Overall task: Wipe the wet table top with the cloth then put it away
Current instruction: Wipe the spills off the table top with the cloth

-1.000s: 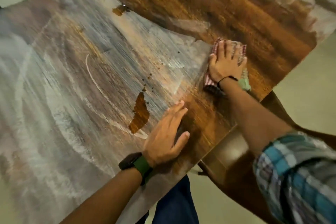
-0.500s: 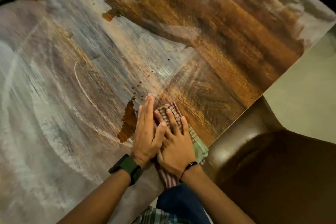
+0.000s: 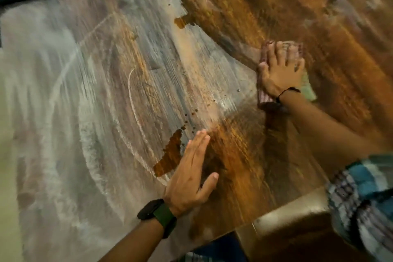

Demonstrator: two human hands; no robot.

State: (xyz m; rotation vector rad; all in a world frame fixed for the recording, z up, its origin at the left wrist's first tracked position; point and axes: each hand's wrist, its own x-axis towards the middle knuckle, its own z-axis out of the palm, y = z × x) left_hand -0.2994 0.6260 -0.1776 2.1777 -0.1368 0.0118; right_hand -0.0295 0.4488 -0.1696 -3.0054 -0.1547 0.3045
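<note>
Table (image 3: 106, 112) surface lies open toward far and left edges; only the left hand (image 3: 191, 176) near the near edge and the cloth (image 3: 263, 98) toward the right edge obstruct.

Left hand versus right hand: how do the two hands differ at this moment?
The right hand presses the striped cloth flat far out on the table top; the left hand lies bare on the wood near the table's edge. The left wrist carries a dark watch, the right a thin black band. Both lie palm down.
</note>
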